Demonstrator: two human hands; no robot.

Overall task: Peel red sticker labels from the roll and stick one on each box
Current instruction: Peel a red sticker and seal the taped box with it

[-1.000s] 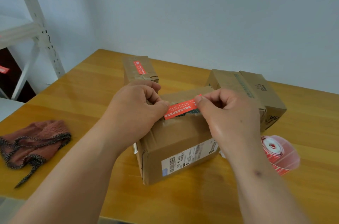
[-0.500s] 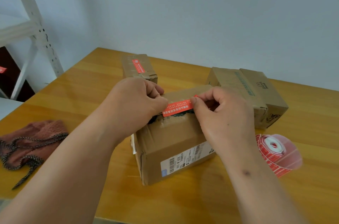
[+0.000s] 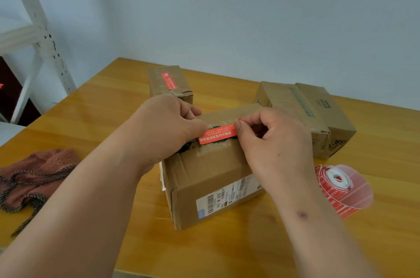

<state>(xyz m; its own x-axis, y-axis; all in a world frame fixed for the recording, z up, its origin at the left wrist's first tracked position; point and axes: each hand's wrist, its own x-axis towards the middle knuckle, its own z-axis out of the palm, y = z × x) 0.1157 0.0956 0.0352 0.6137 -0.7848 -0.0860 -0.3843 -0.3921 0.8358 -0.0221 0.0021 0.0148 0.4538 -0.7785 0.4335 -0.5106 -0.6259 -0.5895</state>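
A red sticker label (image 3: 217,134) is stretched between my two hands over the top of the nearest cardboard box (image 3: 204,177). My left hand (image 3: 166,127) pinches its left end and my right hand (image 3: 272,139) pinches its right end. The label lies at or just above the box's taped seam; whether it touches I cannot tell. Behind the left hand stands a smaller box (image 3: 169,83) with a red label stuck on its top. A third box (image 3: 304,114) sits at the right with no red label visible. The sticker roll (image 3: 341,186) lies on the table right of my right wrist.
The wooden table (image 3: 102,118) carries a brown cloth with a dark chain (image 3: 34,177) at the left edge. A white metal shelf frame (image 3: 38,27) stands beyond the table's left side. A pale wall closes off the back.
Both hands, still holding the label's ends, have lowered it slightly toward the top of the near box. The boxes and roll lie where they were.
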